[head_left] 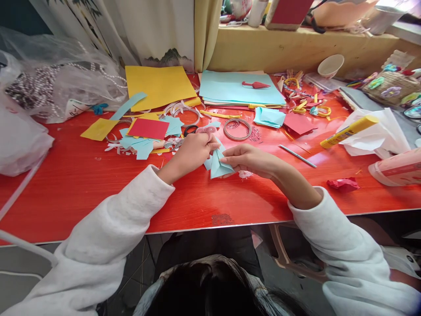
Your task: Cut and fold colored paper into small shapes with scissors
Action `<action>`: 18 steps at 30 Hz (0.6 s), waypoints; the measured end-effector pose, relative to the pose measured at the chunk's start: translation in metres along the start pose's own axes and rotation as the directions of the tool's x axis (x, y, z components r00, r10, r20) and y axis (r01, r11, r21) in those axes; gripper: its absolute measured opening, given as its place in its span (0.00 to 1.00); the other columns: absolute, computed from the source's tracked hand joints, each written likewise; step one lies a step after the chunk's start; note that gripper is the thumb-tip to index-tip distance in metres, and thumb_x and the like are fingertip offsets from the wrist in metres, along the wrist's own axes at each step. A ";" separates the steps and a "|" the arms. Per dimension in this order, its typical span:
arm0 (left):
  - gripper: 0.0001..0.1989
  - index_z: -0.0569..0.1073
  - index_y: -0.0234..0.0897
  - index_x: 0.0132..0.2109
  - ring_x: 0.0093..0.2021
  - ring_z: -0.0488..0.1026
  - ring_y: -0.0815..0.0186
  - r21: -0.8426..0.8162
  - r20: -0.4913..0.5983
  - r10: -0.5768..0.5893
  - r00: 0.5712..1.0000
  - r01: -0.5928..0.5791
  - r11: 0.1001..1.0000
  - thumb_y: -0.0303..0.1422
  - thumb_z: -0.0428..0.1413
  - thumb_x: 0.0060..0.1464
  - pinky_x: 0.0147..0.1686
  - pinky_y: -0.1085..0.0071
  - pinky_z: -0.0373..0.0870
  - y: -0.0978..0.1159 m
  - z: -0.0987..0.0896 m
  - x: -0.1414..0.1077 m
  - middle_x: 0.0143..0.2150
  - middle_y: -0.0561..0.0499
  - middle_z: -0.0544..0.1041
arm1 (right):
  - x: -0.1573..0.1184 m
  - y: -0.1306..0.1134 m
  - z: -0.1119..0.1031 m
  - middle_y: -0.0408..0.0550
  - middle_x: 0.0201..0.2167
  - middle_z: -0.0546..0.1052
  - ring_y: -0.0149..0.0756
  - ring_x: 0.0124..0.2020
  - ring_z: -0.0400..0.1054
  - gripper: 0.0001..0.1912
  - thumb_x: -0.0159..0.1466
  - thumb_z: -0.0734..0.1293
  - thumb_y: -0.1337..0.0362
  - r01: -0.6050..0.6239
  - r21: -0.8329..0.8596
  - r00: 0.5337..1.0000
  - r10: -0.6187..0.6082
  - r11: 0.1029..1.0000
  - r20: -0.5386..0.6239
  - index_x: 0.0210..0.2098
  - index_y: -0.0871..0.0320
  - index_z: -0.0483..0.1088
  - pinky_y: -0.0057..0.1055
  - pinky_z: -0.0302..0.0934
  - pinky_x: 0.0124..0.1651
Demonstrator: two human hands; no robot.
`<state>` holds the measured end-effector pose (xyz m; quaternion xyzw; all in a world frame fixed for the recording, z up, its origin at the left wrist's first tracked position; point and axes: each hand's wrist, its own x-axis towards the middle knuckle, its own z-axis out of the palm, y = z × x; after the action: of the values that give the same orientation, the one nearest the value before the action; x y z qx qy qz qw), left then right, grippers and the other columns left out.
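head view: the left hand [196,151] and the right hand [251,159] are holding a folded paper [217,169], pale blue, between them over the middle of the red counter [108,197]. the left fingers are pinching its far end; the right fingers are gripping its right edge. whether the paper is touching the counter, i cannot tell. scissors [173,143] are lying just left of the left hand, beside blue scraps [144,149] bearing a red card [148,128]. a tape roll [237,138] is lying just beyond the right hand, and a thin stick [297,156] is lying to the right of it. farther right, a glue stick [349,131] is resting partly on white paper [390,131]. at the far side, a yellow sheet [159,87] is lying left of a blue stack [226,92].
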<state>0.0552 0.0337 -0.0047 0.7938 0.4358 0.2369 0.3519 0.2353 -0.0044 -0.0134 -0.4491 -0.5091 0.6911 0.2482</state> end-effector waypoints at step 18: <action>0.09 0.68 0.34 0.27 0.23 0.66 0.73 -0.185 0.060 -0.098 0.993 0.107 0.977 0.33 0.58 0.50 0.24 0.76 0.62 -0.003 -0.001 0.003 0.22 0.54 0.69 | 0.000 -0.002 0.007 0.43 0.21 0.73 0.27 0.23 0.68 0.15 0.51 0.76 0.55 0.018 -0.036 0.999 -0.020 0.999 -0.040 0.21 0.60 0.73 0.23 0.65 0.26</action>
<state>0.0544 0.0374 -0.0066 0.7392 0.4430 0.2383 0.4478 0.2291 -0.0071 -0.0110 -0.4623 -0.5205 0.6704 0.2568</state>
